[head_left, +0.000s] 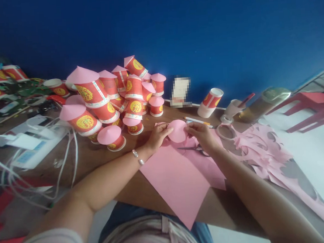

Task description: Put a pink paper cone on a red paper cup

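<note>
Both hands grip a round pink paper disc point(177, 130) just above the brown table point(98, 161). My left hand point(159, 135) pinches its left edge and my right hand point(202, 135) pinches its right edge. Under my right hand lie scissors point(195, 148), partly hidden. Large pink paper sheets point(180, 183) lie on the table below the hands. A pile of red paper cups with pink cone lids point(113, 99) stands to the left of the hands.
A pencil point(197, 121), a tape roll point(226, 132), a lidless red cup point(211, 102) and a small cup holding pens point(234, 107) sit behind the hands. Pink paper offcuts point(266, 155) lie right. White cables and devices point(33, 141) lie left. A red plastic chair point(311, 107) stands far right.
</note>
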`<state>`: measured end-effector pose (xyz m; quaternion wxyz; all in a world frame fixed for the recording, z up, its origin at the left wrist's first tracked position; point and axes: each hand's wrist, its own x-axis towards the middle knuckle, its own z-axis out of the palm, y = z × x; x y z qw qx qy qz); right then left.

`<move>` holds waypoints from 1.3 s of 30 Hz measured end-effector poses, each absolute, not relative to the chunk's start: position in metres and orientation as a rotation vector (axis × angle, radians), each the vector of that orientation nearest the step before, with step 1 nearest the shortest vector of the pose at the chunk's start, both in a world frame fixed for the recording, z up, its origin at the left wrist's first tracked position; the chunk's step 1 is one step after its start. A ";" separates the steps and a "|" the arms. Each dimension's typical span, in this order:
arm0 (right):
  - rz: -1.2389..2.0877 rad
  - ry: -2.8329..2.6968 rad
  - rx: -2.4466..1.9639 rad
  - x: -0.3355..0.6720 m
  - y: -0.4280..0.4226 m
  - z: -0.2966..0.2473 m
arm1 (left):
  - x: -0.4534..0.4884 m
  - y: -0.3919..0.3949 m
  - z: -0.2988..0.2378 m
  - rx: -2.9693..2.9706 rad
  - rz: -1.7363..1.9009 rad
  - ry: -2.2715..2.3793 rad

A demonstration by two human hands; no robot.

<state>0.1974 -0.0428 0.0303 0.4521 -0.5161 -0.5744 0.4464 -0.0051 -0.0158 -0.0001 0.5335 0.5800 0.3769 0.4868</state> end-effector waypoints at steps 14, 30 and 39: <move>0.705 -1.724 -1.333 0.204 -0.043 0.001 | -0.009 -0.019 0.018 1.551 1.210 0.983; 0.557 -1.746 -1.235 0.191 -0.052 0.019 | -0.009 -0.014 0.010 1.520 1.120 0.850; 0.440 -1.838 -1.385 0.200 -0.049 0.007 | -0.008 -0.007 0.002 1.619 1.056 0.911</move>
